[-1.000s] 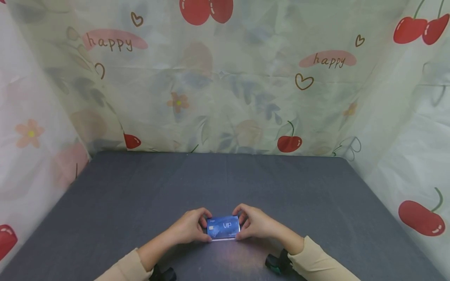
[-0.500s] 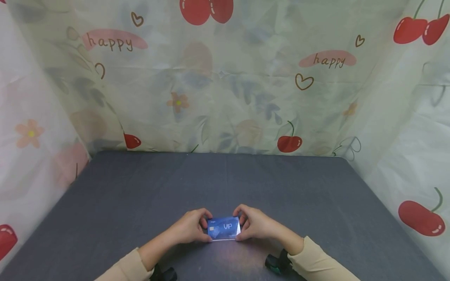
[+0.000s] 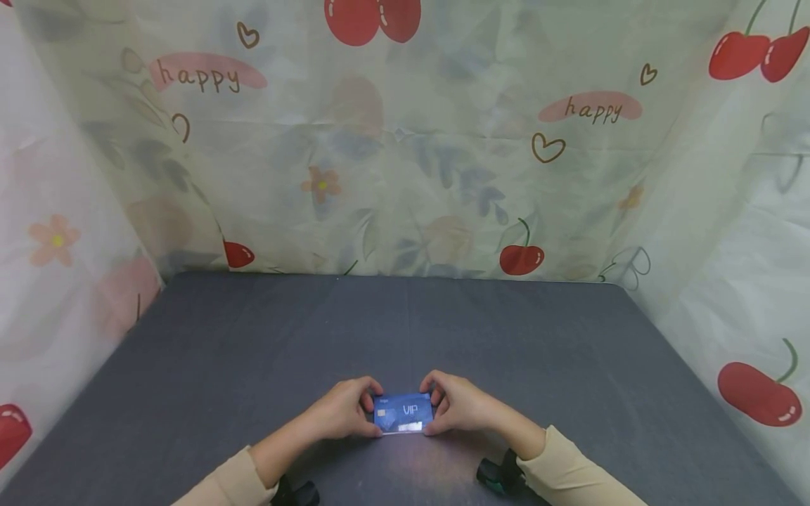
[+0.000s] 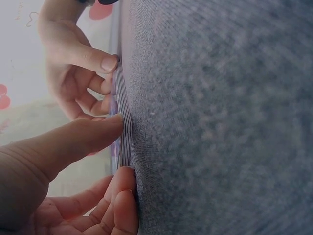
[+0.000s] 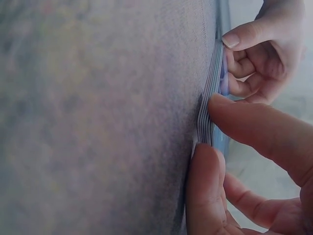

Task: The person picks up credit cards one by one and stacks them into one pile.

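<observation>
A small stack of cards [image 3: 395,407] lies flat on the dark tabletop, its top card blue and printed "VIP". In the left wrist view the layered edges of the stack [image 4: 125,152] show several thin cards. My left hand [image 3: 344,407] pinches the left end, thumb at the near edge and fingers at the far corner. The right end is gripped the same way by my right hand [image 3: 467,403]. Seen from the right wrist, a thumb and fingertip press the stack's edge [image 5: 205,115]. The cards beneath the top one are hidden from above.
The grey cloth-covered table [image 3: 405,323] stretches away behind the hands. A printed curtain [image 3: 411,197] with cherries and hearts encloses its back and sides. A black wrist device [image 3: 500,474] sits below the right forearm, and another [image 3: 296,493] below the left.
Both hands keep their hold, with the stack shifting only very slightly towards the near side. A bright reflection now shows near the top card's lower right edge.
</observation>
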A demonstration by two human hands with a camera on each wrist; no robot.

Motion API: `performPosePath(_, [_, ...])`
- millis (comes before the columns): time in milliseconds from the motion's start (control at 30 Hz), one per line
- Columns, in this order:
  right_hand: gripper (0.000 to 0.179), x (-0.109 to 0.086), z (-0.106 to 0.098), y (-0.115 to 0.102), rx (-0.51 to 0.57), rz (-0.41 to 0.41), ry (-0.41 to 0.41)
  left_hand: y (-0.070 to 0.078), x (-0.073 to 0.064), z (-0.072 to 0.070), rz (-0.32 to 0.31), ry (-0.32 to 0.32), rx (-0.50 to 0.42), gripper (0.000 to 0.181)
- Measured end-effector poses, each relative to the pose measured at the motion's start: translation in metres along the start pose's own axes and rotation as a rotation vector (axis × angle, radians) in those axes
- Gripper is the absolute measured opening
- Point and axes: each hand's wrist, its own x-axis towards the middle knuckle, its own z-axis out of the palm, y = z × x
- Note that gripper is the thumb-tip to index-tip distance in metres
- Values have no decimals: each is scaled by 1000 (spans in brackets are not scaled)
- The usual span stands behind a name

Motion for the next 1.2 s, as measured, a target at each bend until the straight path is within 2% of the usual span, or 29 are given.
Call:
performPosePath(467, [50, 1, -1, -1, -22, 12, -25, 3, 0, 0, -37, -38, 13, 52])
performPosePath(1200, [51, 2, -2, -4, -37, 25, -61, 1, 1, 1, 31, -23, 52, 54])
